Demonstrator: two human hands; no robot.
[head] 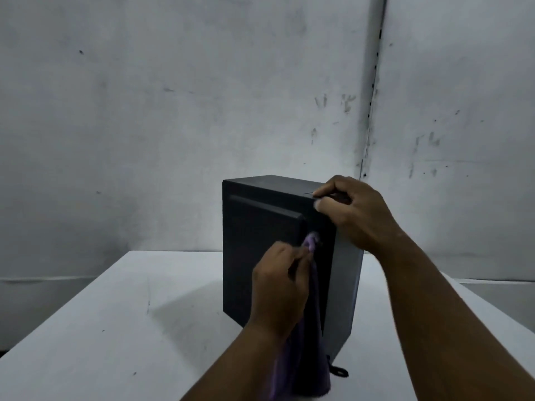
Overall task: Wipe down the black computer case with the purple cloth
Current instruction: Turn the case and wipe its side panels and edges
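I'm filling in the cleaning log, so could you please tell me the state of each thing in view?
Black computer case: upright on the white table, steadied at its top corner.
Purple cloth: bunched, pressed to the case's front, tail hanging down.
Left hand: closed on the cloth.
Right hand: gripping the case's top right corner.

I'm seeing the black computer case (260, 256) standing upright on its end, matte, front panel raised; purple cloth (301, 369) is hanging bunched against its near face.
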